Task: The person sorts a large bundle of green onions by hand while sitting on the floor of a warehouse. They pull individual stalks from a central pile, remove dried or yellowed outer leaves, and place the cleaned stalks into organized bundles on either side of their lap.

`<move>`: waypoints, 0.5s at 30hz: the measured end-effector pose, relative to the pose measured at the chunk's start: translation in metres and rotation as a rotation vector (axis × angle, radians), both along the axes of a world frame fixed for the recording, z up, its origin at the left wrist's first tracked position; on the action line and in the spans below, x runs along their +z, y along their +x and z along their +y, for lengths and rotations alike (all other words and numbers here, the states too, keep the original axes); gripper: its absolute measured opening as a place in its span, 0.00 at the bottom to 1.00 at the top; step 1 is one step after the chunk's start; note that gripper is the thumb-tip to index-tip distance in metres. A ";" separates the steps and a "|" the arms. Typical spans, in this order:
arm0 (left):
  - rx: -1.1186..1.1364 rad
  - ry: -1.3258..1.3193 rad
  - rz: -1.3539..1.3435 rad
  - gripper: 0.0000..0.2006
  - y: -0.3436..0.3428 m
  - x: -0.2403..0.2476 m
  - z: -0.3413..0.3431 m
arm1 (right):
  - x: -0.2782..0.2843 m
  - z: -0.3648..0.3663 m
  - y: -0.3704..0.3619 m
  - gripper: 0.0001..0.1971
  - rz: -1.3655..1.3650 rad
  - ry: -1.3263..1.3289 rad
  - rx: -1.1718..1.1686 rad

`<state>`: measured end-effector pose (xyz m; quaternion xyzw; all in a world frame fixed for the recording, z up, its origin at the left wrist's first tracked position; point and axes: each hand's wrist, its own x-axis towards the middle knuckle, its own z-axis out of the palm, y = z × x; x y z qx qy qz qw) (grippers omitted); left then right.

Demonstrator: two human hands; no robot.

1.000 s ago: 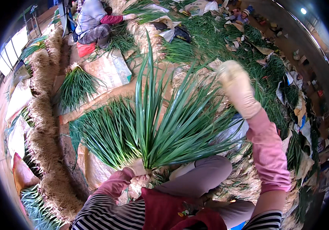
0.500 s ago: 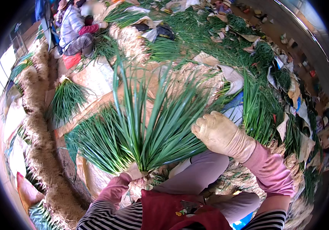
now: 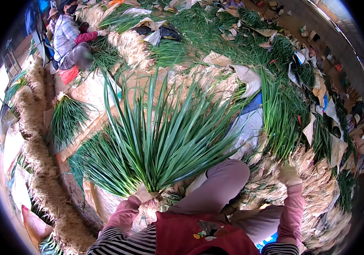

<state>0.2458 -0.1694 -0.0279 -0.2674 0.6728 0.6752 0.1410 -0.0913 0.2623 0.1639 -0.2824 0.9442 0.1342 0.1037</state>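
Observation:
My left hand (image 3: pixel 146 194), gloved, is closed around the base of a bunch of green onions (image 3: pixel 156 140) above my lap. The long leaves fan out up and to both sides. The pale root ends at the grip are mostly hidden by the glove. Off to the right, my right hand (image 3: pixel 290 175), also gloved, is over a heap of loose green onions (image 3: pixel 271 187) with tangled pale roots. Its fingers are blurred and partly hidden, so whether they grasp any stalks does not show.
A long row of bundled roots (image 3: pixel 42 161) runs down the left side. Another small bunch (image 3: pixel 67 119) lies on sheeting beside it. Green-leaved piles (image 3: pixel 282 119) with sacking spread to the right and back. A seated person (image 3: pixel 69 40) works at the far left.
My right hand has moved right and down, from beside the bunch's leaves to the root heap. My left hand keeps its hold on the bunch, whose leaves have spread wider.

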 end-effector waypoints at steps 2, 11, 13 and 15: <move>-0.040 -0.074 -0.011 0.10 0.006 0.004 -0.004 | 0.022 -0.032 0.014 0.11 -0.273 -0.282 -0.309; -0.083 -0.156 0.024 0.08 0.011 0.000 -0.001 | 0.099 -0.230 -0.024 0.12 0.421 -0.260 0.440; -0.061 -0.130 -0.026 0.08 0.006 0.006 0.004 | 0.078 -0.246 -0.038 0.16 0.330 -0.199 0.443; 0.015 -0.024 -0.028 0.08 0.008 0.001 0.003 | 0.062 -0.254 -0.046 0.12 0.259 -0.437 0.644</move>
